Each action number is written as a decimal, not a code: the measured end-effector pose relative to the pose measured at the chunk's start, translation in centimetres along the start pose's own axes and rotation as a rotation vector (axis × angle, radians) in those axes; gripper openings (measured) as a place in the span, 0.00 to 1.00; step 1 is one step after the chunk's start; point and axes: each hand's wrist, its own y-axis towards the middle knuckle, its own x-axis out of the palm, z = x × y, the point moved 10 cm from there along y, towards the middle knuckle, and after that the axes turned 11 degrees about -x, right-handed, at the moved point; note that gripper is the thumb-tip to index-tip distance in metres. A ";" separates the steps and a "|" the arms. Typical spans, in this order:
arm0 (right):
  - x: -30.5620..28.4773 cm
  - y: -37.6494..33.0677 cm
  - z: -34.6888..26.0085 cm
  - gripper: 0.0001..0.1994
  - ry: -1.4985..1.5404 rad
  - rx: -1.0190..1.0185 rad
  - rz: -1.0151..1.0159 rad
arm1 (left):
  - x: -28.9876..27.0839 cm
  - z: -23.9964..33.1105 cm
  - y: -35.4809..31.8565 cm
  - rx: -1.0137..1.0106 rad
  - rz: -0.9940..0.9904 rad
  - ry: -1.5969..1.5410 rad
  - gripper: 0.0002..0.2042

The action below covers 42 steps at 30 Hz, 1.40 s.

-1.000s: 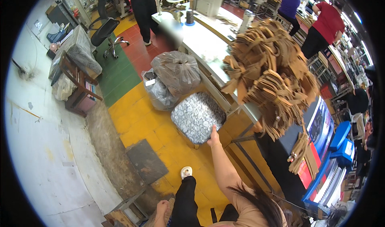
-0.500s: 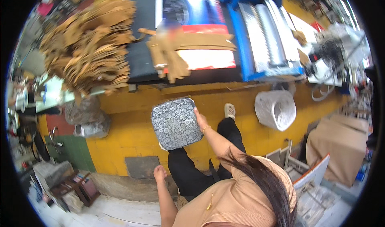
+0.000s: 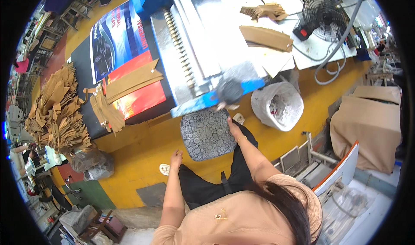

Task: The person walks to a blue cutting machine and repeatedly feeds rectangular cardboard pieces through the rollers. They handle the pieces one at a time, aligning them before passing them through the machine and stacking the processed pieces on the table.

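Observation:
A square stool, its grey top patterned with round flowers, stands out in front of my knees below the blue roller machine. My right hand is closed on the stool's right edge, with the thumb lying on the top. The far edge of the top comes close under the machine, and its legs are hidden. My left hand is apart from the stool, just off its lower left corner, fingers loosely apart and holding nothing.
The blue-framed machine with metal rollers stands on the bench ahead. Brown cut pieces are heaped to the left, with brown strips nearer. A lined white bin stands right; a black fan sits on the white table.
I have moved right along the bench, carrying the stool in my right hand toward the roller machine. My left hand has come forward, closer to the stool.

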 end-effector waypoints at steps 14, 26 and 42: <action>-0.3 4.7 -3.1 0.44 -0.423 -0.043 -0.273 | 5.8 12.9 5.3 0.443 -0.039 0.003 0.29; -3.0 -1.7 -0.8 0.39 -0.506 0.064 -0.332 | 11.2 9.6 6.5 0.073 -0.080 0.331 0.27; 1.9 5.8 -12.6 0.34 -0.934 -0.362 -0.494 | 0.5 30.6 -24.6 0.565 -0.082 -1.193 0.32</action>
